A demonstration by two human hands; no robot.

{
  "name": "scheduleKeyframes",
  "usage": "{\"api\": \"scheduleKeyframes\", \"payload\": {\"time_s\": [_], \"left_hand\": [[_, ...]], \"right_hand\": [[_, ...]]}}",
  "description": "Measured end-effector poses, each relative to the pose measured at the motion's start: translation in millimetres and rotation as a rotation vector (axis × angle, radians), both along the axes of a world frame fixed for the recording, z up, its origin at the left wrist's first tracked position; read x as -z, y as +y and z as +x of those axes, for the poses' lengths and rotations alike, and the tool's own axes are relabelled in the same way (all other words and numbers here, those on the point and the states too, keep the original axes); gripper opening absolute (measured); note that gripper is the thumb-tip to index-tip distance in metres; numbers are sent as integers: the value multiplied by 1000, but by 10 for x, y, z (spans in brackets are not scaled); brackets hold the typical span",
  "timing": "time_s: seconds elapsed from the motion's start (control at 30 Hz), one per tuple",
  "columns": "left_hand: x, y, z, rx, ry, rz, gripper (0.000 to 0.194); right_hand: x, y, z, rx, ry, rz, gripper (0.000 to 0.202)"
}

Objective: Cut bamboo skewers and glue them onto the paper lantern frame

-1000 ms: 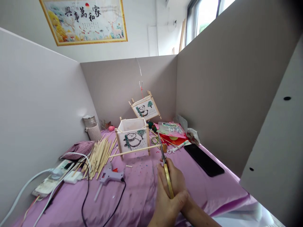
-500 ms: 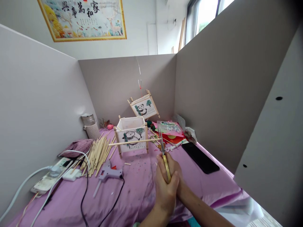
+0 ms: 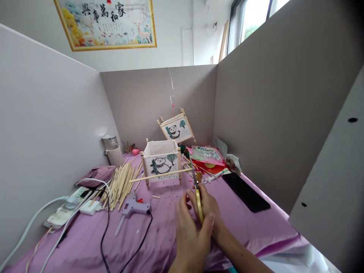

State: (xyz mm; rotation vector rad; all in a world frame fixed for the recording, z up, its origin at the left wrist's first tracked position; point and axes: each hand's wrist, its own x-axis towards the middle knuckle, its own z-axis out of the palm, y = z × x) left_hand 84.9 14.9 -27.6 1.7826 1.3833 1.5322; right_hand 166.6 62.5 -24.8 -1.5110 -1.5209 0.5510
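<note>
My right hand [image 3: 211, 208] grips scissors [image 3: 199, 203] with gold handles, their blades pointing away from me. A thin wooden stick [image 3: 159, 176] reaches from the left to the blades, its right end touching or between them. Close beside the handles, my left hand [image 3: 190, 239] is open, with its thumb apart from the curved fingers. Behind the stick stands a white box lantern [image 3: 163, 163] on wooden posts, with a panda and a tree drawn on its front. A similar panda lantern [image 3: 178, 129] hangs tilted from a wire farther back.
Left of the lantern lie a pile of wooden sticks [image 3: 121, 185], a lilac glue gun [image 3: 133, 206] with a black cord, and a power strip [image 3: 61, 216]. A black phone [image 3: 246, 192] lies to the right. A tumbler [image 3: 112, 149] stands at back left. Grey partitions [image 3: 264, 113] enclose the table.
My left hand has loosened from around my right hand and the scissor handles, its fingers opening and shifting slightly left. My right hand still holds the scissors at the stick. The view has shifted slightly.
</note>
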Motion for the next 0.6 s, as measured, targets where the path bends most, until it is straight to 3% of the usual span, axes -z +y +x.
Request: {"api": "scheduleKeyframes", "payload": {"time_s": [0.1,0.17,0.3,0.47,0.6], "left_hand": [[-218,-9,-195,-158,192,554,42],[-422,47,-318,-255,300,691,37],[-685,237,-512,-318,652,571,21],[-733,375,-627,-335,913,478,19],[-822,396,-612,-324,1047,306,17]], "right_hand": [[-32,-75,-36,-23,-40,65,25],[-45,-130,-54,-47,-33,80,25],[-73,-220,-84,-125,24,42,23],[-106,-252,-59,-254,113,-16,24],[-134,-235,5,-349,217,-91,27]]}}
